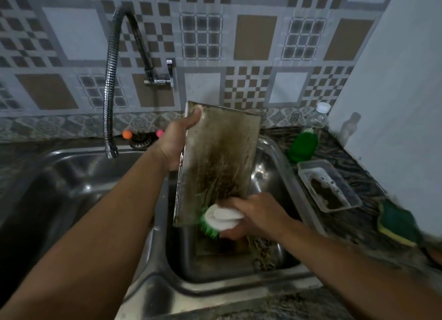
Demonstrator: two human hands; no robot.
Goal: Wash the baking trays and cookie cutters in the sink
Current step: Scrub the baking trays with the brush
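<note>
My left hand [178,140] grips the left edge of a rectangular metal baking tray [222,152], held upright and tilted over the right sink basin [275,176]. The tray's face is streaked with brown grime. My right hand [258,214] is shut on a scrub brush [218,220] with a white handle and green bristles. The bristles press against the tray's lower edge. Another tray [215,248] lies flat on the basin floor below, mostly hidden. Metal cookie cutters [262,255] lie beside it at the basin's right.
A flexible chrome faucet [110,92] hangs over the left basin [59,188]. On the right counter sit a green dish-soap bottle [302,146], a clear bottle [317,120], a plastic tub [328,185] of dirty soapy water and a green-yellow sponge [398,226]. A drain strainer [141,139] rests behind the sink.
</note>
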